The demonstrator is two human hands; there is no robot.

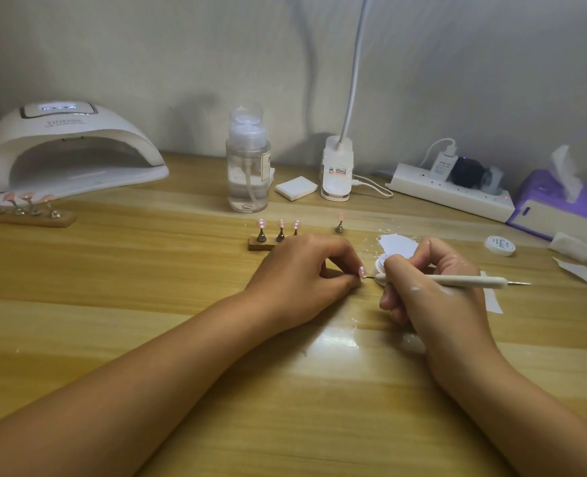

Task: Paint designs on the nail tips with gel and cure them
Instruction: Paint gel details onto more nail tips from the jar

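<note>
My left hand (305, 270) pinches a small stand that carries a pink nail tip (362, 271) with white dots. My right hand (433, 284) grips a white dotting pen (464, 280), and its fine point touches the held tip. Behind my left hand a wooden base (261, 244) holds three pink nail tips (280, 224) on metal stands. One more tip on a stand (340, 222) sits alone to the right. A second wooden holder (27, 215) with several pink tips lies at the left, in front of the white curing lamp (68, 149).
A clear pump bottle (248, 166), a white pad (295, 188) and a clip lamp base (336, 170) stand at the back. A power strip (453, 192), a purple tissue box (560, 208), a small white gel jar (499, 245) and paper scraps (398, 246) lie to the right.
</note>
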